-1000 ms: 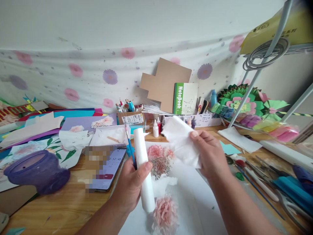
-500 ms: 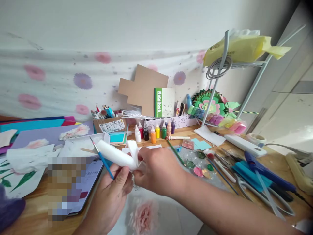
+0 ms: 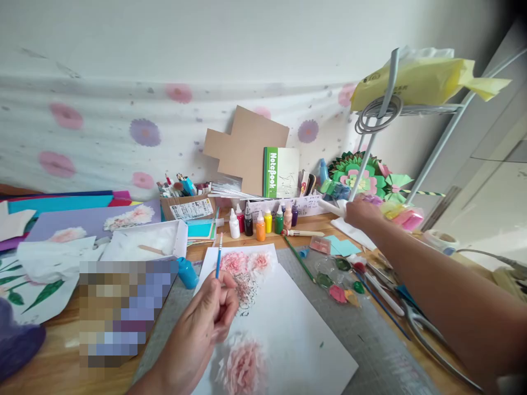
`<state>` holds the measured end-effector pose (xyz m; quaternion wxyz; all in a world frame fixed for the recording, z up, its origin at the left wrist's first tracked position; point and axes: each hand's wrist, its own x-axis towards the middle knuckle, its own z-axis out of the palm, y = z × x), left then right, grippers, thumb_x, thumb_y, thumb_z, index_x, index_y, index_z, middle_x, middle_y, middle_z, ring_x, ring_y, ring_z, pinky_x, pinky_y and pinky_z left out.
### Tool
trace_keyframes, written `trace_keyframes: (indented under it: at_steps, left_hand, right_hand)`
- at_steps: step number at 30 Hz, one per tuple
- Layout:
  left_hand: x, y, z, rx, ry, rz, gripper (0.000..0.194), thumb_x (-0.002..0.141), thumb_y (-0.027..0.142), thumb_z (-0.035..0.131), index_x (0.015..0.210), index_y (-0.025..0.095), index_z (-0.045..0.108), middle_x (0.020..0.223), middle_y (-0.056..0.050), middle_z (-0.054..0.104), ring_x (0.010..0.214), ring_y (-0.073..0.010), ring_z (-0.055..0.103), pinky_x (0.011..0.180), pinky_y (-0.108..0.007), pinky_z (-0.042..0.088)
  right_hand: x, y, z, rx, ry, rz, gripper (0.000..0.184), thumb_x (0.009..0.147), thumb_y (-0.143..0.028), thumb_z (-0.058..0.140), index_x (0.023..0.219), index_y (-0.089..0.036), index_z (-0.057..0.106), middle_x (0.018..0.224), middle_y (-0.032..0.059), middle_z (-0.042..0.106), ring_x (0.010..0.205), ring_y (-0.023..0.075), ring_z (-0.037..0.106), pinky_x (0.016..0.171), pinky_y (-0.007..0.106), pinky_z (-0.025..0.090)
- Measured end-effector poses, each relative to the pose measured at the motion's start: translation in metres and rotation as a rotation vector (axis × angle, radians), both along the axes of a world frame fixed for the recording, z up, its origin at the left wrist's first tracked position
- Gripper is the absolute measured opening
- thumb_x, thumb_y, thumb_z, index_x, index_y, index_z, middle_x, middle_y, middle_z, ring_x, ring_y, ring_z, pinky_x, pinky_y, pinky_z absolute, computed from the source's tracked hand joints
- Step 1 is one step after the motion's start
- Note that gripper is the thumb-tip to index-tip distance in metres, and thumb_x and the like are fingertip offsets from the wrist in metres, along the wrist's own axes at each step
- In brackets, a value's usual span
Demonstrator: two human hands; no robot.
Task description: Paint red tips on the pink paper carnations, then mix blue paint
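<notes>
My left hand [image 3: 212, 315] is closed on a thin blue paintbrush [image 3: 218, 257] that points up, over a white sheet [image 3: 288, 334] bearing pink tissue flowers [image 3: 242, 365]. My right hand [image 3: 362, 213] reaches far to the right, closed on the end of a white roll [image 3: 332, 207] beside the white rack's leg [image 3: 364, 167]. A row of small paint bottles [image 3: 263, 220] stands behind the sheet.
A pixelated phone lies at the left [image 3: 119, 307]. Behind are a pencil box [image 3: 187, 200], a green notebook [image 3: 280, 171], cardboard [image 3: 247, 145] and green paper flowers [image 3: 358, 173]. Brushes, scissors [image 3: 428, 329] and paint blobs [image 3: 340, 285] lie on the right. A purple pot [image 3: 18, 343] is at the left edge.
My right hand has carried the white roll away from my left hand to the rack at the right. My left hand keeps only the brush. The view turned slightly.
</notes>
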<state>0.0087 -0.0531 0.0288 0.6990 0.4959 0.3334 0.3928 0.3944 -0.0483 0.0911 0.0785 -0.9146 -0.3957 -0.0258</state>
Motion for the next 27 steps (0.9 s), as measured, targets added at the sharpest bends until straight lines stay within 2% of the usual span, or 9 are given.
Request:
trace_keyframes:
  at_steps: [3,6,8,10,13,17,21,24,27]
  left_hand:
    - [-0.002,0.005,-0.005,-0.016,0.044,-0.039,0.046,0.088,0.064,0.059,0.076,0.020,0.060,0.054,0.006,0.038,0.052,-0.0095,0.017,0.050,-0.023,0.019]
    - [-0.004,0.010,-0.010,0.022,0.081,-0.065,0.044,0.085,0.062,0.063,0.073,0.020,0.059,0.051,0.008,0.034,0.051,-0.0096,0.017,0.049,-0.024,0.018]
    - [-0.005,0.012,-0.012,0.071,0.110,-0.062,0.044,0.086,0.062,0.062,0.076,0.020,0.061,0.050,0.008,0.033,0.050,-0.0099,0.019,0.050,-0.025,0.018]
    - [-0.006,0.012,-0.013,0.124,0.141,-0.070,0.044,0.088,0.062,0.059,0.079,0.019,0.063,0.049,0.008,0.035,0.050,-0.0102,0.021,0.051,-0.026,0.019]
    - [-0.006,0.010,-0.016,0.192,0.161,-0.084,0.044,0.090,0.061,0.058,0.078,0.019,0.063,0.048,0.007,0.037,0.050,-0.0101,0.024,0.053,-0.027,0.021]
    - [-0.005,0.013,-0.022,0.203,0.130,-0.074,0.046,0.088,0.060,0.062,0.069,0.019,0.057,0.049,0.007,0.039,0.050,-0.0094,0.025,0.053,-0.027,0.021]
    - [-0.002,0.016,-0.022,0.160,0.101,-0.037,0.046,0.081,0.061,0.069,0.065,0.019,0.060,0.049,0.005,0.039,0.050,-0.0097,0.028,0.050,-0.027,0.021]
    - [-0.001,0.016,-0.020,0.190,0.121,-0.042,0.037,0.082,0.052,0.072,0.067,0.019,0.066,0.048,0.005,0.039,0.051,-0.0116,0.034,0.053,-0.028,0.026]
    - [0.000,0.013,-0.019,0.252,0.192,-0.057,0.033,0.086,0.048,0.066,0.071,0.018,0.070,0.045,0.005,0.038,0.048,-0.0114,0.032,0.052,-0.028,0.026]
  right_hand:
    - [0.013,0.006,-0.008,0.169,0.246,-0.040,0.040,0.095,-0.037,0.064,0.127,-0.015,0.060,0.130,0.0126,0.062,0.112,0.0243,0.064,0.094,0.045,0.056]
    - [-0.010,0.021,-0.008,0.387,0.530,0.033,0.037,0.095,-0.037,0.063,0.127,-0.017,0.060,0.129,0.0105,0.062,0.110,0.0235,0.065,0.092,0.045,0.057]
    - [-0.046,0.029,-0.012,0.519,0.767,0.143,0.035,0.096,-0.038,0.062,0.123,-0.016,0.061,0.122,0.0089,0.065,0.102,0.0209,0.066,0.086,0.041,0.058]
    - [-0.093,0.029,-0.022,0.593,1.035,0.288,0.028,0.096,-0.039,0.062,0.109,-0.014,0.065,0.100,0.0044,0.068,0.081,0.0145,0.066,0.072,0.032,0.058]
    - [-0.163,0.012,-0.040,0.664,1.396,0.465,0.027,0.079,-0.039,0.073,0.076,-0.014,0.064,0.065,-0.0004,0.059,0.055,0.0093,0.053,0.054,0.024,0.048]
    - [-0.215,-0.011,-0.053,0.651,1.760,0.628,0.030,0.059,-0.038,0.077,0.076,-0.015,0.069,0.067,0.0024,0.066,0.057,0.0123,0.059,0.056,0.027,0.052]
    - [-0.227,-0.016,-0.056,0.627,1.900,0.739,0.028,0.053,-0.028,0.085,0.074,-0.015,0.072,0.065,0.0010,0.068,0.058,0.0115,0.061,0.058,0.025,0.054]
    - [-0.229,-0.015,-0.058,0.673,1.889,0.774,0.029,0.051,-0.026,0.093,0.068,-0.016,0.071,0.059,-0.0011,0.067,0.054,0.0094,0.060,0.054,0.021,0.051]
    - [-0.230,-0.015,-0.061,0.761,1.856,0.763,0.031,0.051,-0.029,0.095,0.063,-0.017,0.069,0.054,-0.0030,0.064,0.049,0.0080,0.056,0.049,0.019,0.047]
